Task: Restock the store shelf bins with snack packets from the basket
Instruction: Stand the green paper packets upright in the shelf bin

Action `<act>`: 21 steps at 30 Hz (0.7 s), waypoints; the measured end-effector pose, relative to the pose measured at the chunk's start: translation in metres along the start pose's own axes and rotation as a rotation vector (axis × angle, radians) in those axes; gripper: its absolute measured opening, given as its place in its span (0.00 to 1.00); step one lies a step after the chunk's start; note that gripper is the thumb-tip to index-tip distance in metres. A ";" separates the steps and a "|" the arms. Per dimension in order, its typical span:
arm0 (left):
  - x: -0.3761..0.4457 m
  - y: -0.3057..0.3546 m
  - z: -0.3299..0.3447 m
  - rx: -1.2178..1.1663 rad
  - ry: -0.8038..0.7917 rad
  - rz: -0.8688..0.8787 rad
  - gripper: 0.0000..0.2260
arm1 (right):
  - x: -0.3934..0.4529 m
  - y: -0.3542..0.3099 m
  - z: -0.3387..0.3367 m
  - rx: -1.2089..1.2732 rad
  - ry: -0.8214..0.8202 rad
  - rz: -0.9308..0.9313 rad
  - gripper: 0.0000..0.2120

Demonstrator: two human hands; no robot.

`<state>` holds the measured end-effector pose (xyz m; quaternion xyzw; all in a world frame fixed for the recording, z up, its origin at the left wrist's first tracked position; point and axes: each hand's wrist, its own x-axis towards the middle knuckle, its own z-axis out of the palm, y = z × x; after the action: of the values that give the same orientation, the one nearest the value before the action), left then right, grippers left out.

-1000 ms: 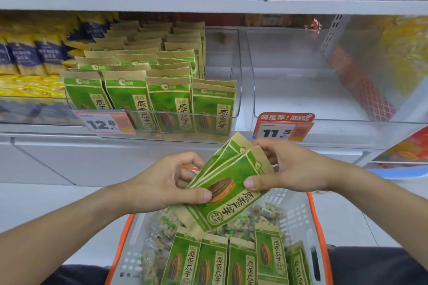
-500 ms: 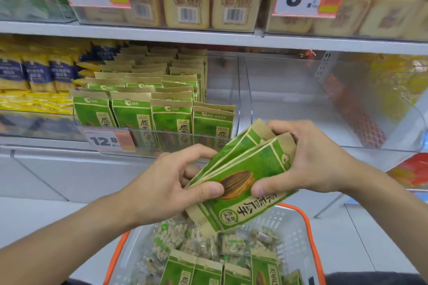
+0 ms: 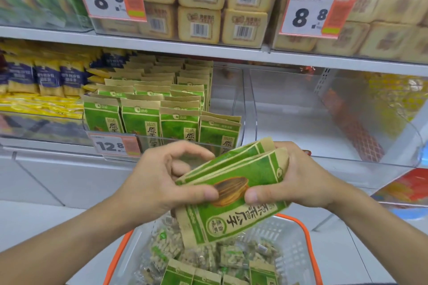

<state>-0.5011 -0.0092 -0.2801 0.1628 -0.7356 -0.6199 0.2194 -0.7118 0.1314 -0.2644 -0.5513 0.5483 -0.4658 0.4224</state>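
Left hand (image 3: 159, 183) thumb pressed on a small stack of green seed packets (image 3: 234, 194), fingers curled behind its edge. Right hand (image 3: 298, 180) wrapped round the stack's far end, thumb on the front. Stack held tilted above the orange-rimmed basket (image 3: 298, 254) with more packets inside. Beyond, shelf bin (image 3: 238, 99) nearly full of matching packets, beside a bare clear bin (image 3: 347, 159).

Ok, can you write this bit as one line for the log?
both hands grip green paper seed packets | above orange-rimmed grey basket | clear plastic bin part full
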 end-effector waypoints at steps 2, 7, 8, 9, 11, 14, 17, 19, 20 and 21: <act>0.005 -0.004 -0.003 -0.077 0.120 0.042 0.19 | 0.002 0.000 0.002 0.013 0.099 -0.018 0.23; 0.018 -0.009 -0.006 -0.131 0.249 0.152 0.26 | 0.001 -0.021 0.000 -0.242 0.371 -0.186 0.30; 0.020 -0.010 -0.007 -0.056 0.290 0.195 0.24 | 0.000 -0.028 -0.004 -0.369 0.445 -0.261 0.30; 0.022 -0.012 -0.008 0.055 0.340 0.231 0.22 | -0.001 -0.035 -0.008 -0.480 0.526 -0.326 0.29; 0.028 -0.017 -0.014 0.329 0.430 0.331 0.15 | -0.002 -0.048 -0.016 -0.662 0.673 -0.465 0.28; 0.041 -0.029 -0.026 0.761 0.514 0.548 0.15 | 0.009 -0.061 -0.028 -0.850 0.717 -0.603 0.30; 0.051 -0.044 -0.035 0.946 0.531 0.528 0.18 | 0.030 -0.074 -0.037 -1.055 0.615 -0.580 0.27; 0.052 -0.050 -0.038 1.012 0.505 0.483 0.21 | 0.048 -0.079 -0.040 -1.174 0.525 -0.531 0.26; 0.052 -0.051 -0.037 1.043 0.485 0.472 0.22 | 0.058 -0.080 -0.040 -1.222 0.475 -0.501 0.26; 0.053 -0.053 -0.037 1.072 0.467 0.466 0.23 | 0.067 -0.080 -0.041 -1.267 0.424 -0.470 0.26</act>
<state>-0.5282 -0.0764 -0.3205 0.2166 -0.8930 -0.0491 0.3914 -0.7371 0.0701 -0.1741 -0.6920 0.6509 -0.2333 -0.2074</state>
